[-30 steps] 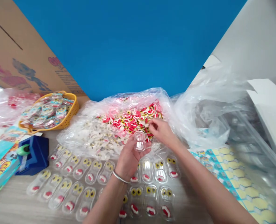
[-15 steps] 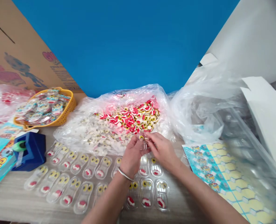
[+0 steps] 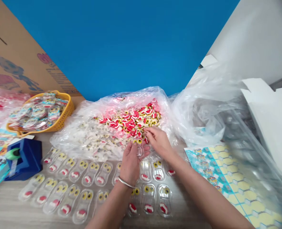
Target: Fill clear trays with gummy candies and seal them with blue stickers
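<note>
Spillage of round yellow-and-black eye pieces [image 3: 137,141] threatens if the left hand [image 3: 130,163], pinching their clear plastic tray [image 3: 140,150], tilts when bumped by the right hand [image 3: 158,140] at two o'clock, fingertips pressed together, contents unclear.

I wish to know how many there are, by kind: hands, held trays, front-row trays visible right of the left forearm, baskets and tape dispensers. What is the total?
Hands (left hand, right hand): 2
Held clear tray: 1
Front-row trays visible right of the left forearm: 3
Yellow basket: 1
Blue tape dispenser: 1
Total: 8
</note>
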Motion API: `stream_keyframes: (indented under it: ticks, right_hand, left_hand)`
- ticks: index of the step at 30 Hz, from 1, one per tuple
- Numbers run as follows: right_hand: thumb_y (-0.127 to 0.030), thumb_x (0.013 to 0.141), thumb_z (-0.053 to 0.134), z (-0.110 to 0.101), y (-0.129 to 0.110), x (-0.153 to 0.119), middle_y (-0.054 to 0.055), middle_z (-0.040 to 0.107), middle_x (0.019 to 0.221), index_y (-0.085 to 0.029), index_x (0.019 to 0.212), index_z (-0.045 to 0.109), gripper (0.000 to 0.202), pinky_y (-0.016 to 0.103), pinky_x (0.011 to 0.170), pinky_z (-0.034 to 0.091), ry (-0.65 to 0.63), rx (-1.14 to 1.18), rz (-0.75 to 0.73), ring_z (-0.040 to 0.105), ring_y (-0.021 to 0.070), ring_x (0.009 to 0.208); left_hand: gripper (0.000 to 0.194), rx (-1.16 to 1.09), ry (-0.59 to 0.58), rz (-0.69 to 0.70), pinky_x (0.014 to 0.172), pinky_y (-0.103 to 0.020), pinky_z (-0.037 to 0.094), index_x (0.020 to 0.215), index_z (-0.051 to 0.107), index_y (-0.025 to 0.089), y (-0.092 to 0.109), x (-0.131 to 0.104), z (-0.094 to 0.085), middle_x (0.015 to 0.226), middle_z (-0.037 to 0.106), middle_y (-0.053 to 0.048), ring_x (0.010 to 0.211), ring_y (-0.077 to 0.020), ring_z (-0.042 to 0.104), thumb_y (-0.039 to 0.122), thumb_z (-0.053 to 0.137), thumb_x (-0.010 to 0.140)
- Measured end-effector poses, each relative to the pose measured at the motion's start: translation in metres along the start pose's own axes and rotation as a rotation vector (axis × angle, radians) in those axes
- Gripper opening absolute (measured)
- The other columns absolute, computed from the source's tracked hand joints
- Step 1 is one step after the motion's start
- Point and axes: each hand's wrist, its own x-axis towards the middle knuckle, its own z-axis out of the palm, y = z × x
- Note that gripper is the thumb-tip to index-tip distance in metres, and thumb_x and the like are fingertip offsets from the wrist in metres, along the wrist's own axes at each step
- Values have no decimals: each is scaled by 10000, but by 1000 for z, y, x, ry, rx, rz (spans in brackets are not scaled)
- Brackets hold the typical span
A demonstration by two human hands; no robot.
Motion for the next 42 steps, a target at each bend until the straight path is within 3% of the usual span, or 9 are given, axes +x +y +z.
stream_keyframes:
  ticks: [7,12,16,19,23,30,33,38,42]
  right_hand:
    - [-200,868,572,24,21,59,58,626,918,-177,864,649,81,278,807,417,-14,-181,97,568,179,858]
    - [-110,806,560,24,25,59,10,593,770,-187,794,583,82,255,717,390,10,-171,72,538,164,761]
    - [-102,803,558,7,19,47,23,608,813,-187,776,584,92,264,738,394,43,-165,68,548,170,800]
    - [-145,842,560,-15,5,22,5,627,798,-192,816,605,70,256,702,417,52,5,73,571,158,759]
    - [-168,892,554,-43,-20,-39,-22,666,798,-211,921,636,97,237,656,453,-87,219,95,614,137,719]
    - [-202,961,515,-48,-40,-139,83,656,975,-191,963,682,168,284,734,498,-18,-287,15,620,185,858]
    - [-218,982,474,-48,-37,-167,99,662,959,-178,1022,683,217,304,737,516,45,-403,41,627,203,853]
    - [-220,989,464,-77,-12,-197,61,679,1020,-200,1192,607,249,279,823,512,186,-191,174,641,175,935]
    - [-219,942,529,-101,24,-200,78,655,1005,-206,1084,651,188,305,746,485,225,-505,390,624,212,896]
  left_hand:
    - [215,-25,-11,-5,762,-368,586,966,575,159,4,2,-2,920,736,-83,807,-219,731,293,666,825]
    - [181,-49,28,-16,775,-378,585,940,566,160,8,0,0,882,741,-82,808,-222,733,251,657,813]
    - [174,-84,16,-28,805,-398,572,936,577,175,11,-4,3,907,741,-100,847,-241,727,278,654,820]
    - [202,-104,-49,-49,813,-399,564,975,606,159,10,-12,7,1000,731,-132,906,-256,716,304,639,837]
    - [233,-128,-179,-81,799,-363,558,991,642,140,-2,-27,15,1000,713,-105,881,-216,695,305,665,828]
    - [122,-61,-235,-145,813,-275,532,881,669,154,-48,-60,31,913,706,-43,865,-159,662,260,679,820]
    - [112,-25,-259,-199,852,-279,533,883,678,153,-64,-72,37,928,722,-57,910,-171,672,240,682,814]
    - [147,64,-256,-290,876,-342,560,929,660,161,-76,-80,43,1007,736,-89,935,-203,703,204,701,794]
    - [134,160,-221,-301,854,-382,583,950,636,145,-77,-81,46,1067,728,-137,916,-228,721,190,665,827]
